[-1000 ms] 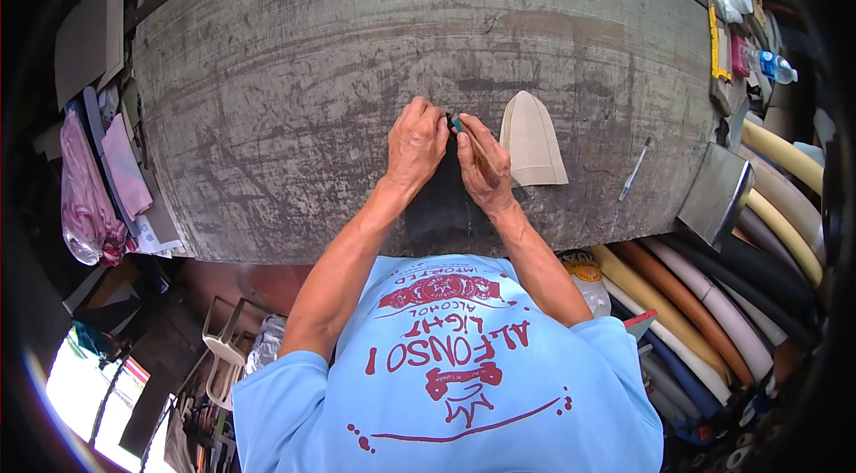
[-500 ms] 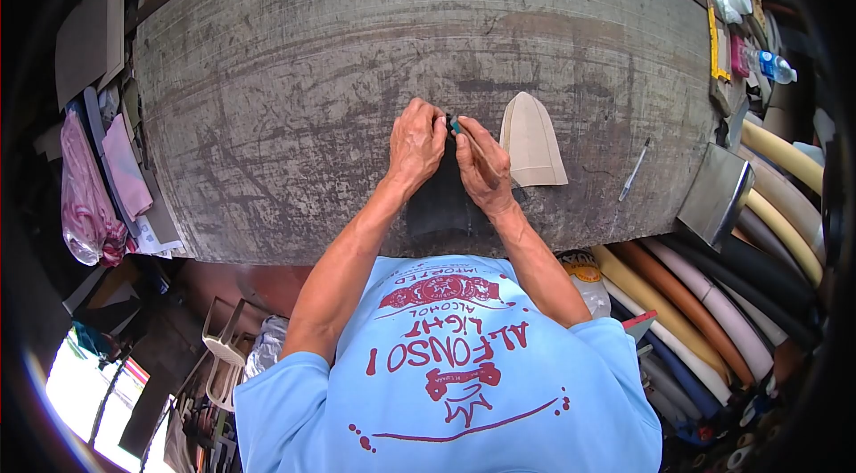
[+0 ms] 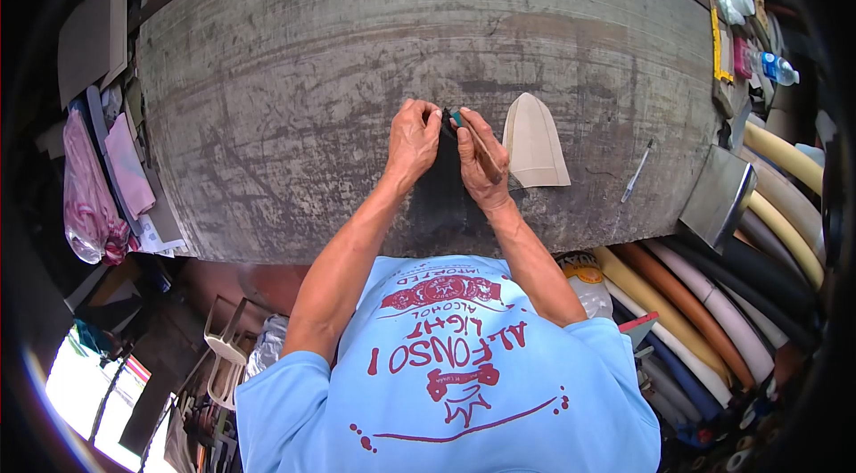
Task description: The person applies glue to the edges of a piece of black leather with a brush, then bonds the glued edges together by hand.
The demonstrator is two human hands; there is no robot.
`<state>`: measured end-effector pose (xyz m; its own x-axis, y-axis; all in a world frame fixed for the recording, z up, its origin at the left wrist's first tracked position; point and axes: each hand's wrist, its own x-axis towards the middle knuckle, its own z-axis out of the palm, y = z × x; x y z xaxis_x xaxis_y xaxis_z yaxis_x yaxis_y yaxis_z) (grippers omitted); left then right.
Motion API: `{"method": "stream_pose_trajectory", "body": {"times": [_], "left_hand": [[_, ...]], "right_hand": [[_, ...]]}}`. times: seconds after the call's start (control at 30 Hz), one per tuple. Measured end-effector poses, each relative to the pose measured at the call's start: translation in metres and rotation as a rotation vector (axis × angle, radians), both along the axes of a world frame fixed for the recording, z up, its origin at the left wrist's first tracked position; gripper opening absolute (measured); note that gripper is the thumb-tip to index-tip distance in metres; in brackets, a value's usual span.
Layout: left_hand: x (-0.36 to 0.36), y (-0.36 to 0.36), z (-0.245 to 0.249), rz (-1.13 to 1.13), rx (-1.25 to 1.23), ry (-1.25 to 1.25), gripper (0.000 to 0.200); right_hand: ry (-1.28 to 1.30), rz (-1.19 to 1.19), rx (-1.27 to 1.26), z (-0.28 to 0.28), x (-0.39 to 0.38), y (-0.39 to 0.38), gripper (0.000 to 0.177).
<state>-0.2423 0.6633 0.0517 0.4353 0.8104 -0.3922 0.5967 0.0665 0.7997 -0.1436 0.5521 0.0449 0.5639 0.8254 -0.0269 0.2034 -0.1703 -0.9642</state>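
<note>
My left hand is closed, its thumb and fingertips pinched at the edge of a small black piece lying between my two hands. My right hand is closed around a slim tool with a teal end and a brown shaft; its exact kind is hard to make out. The teal end sits close to the black piece. Under and between my wrists a dark flat sheet lies on the table, partly hidden by my hands. Just right of my right hand lies a beige arch-shaped pattern piece.
The worn table carries a pen at the right and a metal block at its right edge. Rolls of material stand below right. A water bottle lies far right, a plastic-wrapped bundle far left.
My left hand has shifted slightly left and down, widening the gap between the hands. The black piece shows more clearly. My right hand stays almost in place.
</note>
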Motion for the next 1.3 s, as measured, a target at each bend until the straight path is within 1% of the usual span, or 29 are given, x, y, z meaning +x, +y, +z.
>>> {"method": "stream_pose_trajectory", "body": {"times": [0.2, 0.3, 0.43, 0.5, 0.6, 0.7, 0.73, 0.8, 0.9, 0.93, 1.03, 1.07, 1.17, 1.27, 1.3], "left_hand": [[0.000, 0.001, 0.000, 0.009, -0.031, 0.005, 0.027], [-0.001, 0.000, -0.002, 0.002, -0.012, -0.004, 0.027], [-0.002, 0.001, -0.003, -0.022, -0.010, 0.001, 0.025], [-0.005, 0.000, -0.002, 0.009, -0.056, -0.069, 0.024], [-0.013, 0.002, 0.003, 0.019, -0.138, -0.103, 0.023], [-0.015, 0.005, 0.016, 0.002, -0.158, -0.125, 0.023], [-0.015, 0.005, 0.020, -0.005, -0.157, -0.137, 0.022], [-0.018, 0.001, 0.021, -0.017, -0.123, -0.159, 0.021], [-0.022, -0.004, 0.032, -0.031, -0.102, -0.184, 0.018], [-0.022, -0.006, 0.037, -0.035, -0.100, -0.192, 0.017], [-0.024, -0.014, 0.040, -0.055, 0.016, -0.264, 0.015], [-0.025, -0.017, 0.041, -0.060, 0.044, -0.269, 0.014], [-0.027, -0.023, 0.050, -0.082, 0.137, -0.282, 0.013], [-0.031, -0.028, 0.054, -0.116, 0.239, -0.268, 0.012], [-0.031, -0.029, 0.061, -0.130, 0.270, -0.254, 0.011]], "right_hand": [[-0.054, -0.001, 0.039, 0.009, 0.003, 0.004, 0.028], [-0.025, 0.013, 0.007, 0.011, 0.004, 0.005, 0.028], [-0.063, 0.029, -0.012, 0.008, 0.005, 0.006, 0.028], [-0.064, 0.023, -0.022, 0.011, 0.005, 0.006, 0.028], [0.019, -0.009, 0.095, 0.015, -0.003, 0.013, 0.028], [0.116, 0.038, 0.077, 0.036, 0.011, 0.009, 0.026], [-0.042, 0.035, 0.070, 0.045, 0.020, 0.008, 0.024], [-0.361, 0.027, 0.051, 0.068, 0.035, 0.007, 0.021], [-0.418, -0.026, -0.041, 0.095, 0.031, 0.014, 0.020], [-0.292, 0.004, -0.050, 0.084, 0.029, 0.011, 0.020], [-0.299, 0.171, -0.174, 0.079, 0.019, 0.007, 0.017], [-0.368, 0.162, -0.165, 0.074, 0.014, 0.007, 0.014], [-0.399, 0.127, -0.183, 0.073, 0.004, 0.005, 0.011], [-0.376, 0.139, -0.168, 0.075, 0.001, 0.000, 0.010], [-0.324, 0.146, -0.177, 0.078, 0.001, -0.001, 0.010]]}}
